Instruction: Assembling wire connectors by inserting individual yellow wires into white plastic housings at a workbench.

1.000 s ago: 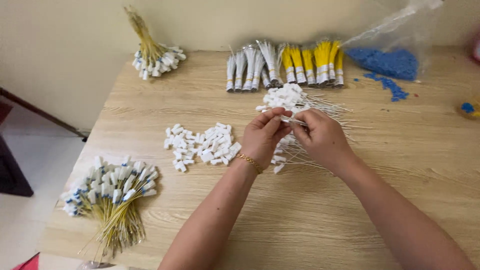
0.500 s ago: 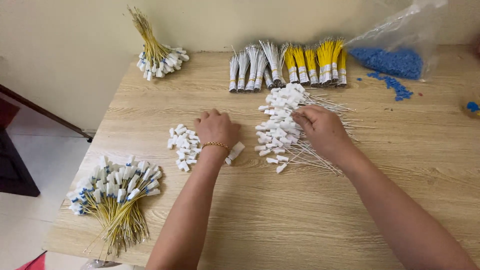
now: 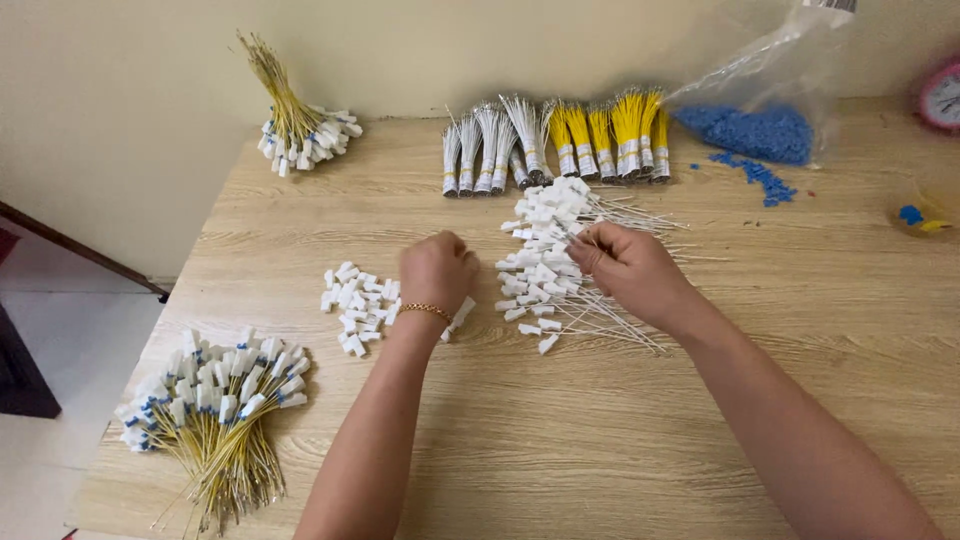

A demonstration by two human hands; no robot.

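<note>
front tabletop [image 3: 620,440]: bare | blocked: white connector pile [image 3: 358,300], wired connector pile [image 3: 545,260], rear wire bundles [image 3: 560,140]

A home piecework corner rather than a factory: a light wood-grain table [image 3: 620,450] pushed against a plain cream wall [image 3: 130,90], tiled floor at nine o'clock, a pink alarm clock [image 3: 942,95] at two o'clock, bundled wire ties [image 3: 560,140] at twelve.

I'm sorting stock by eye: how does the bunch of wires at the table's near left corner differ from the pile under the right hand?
The near-left bunch of yellow wires with white end blocks is gathered and fanned, with blue showing at the blocks. The pile of thin silver-white wires with white blocks lies loose and scattered, no blue visible. The right hand touches the pile; no hand is near the bunch. Both lie flat on the light wooden table.
</note>
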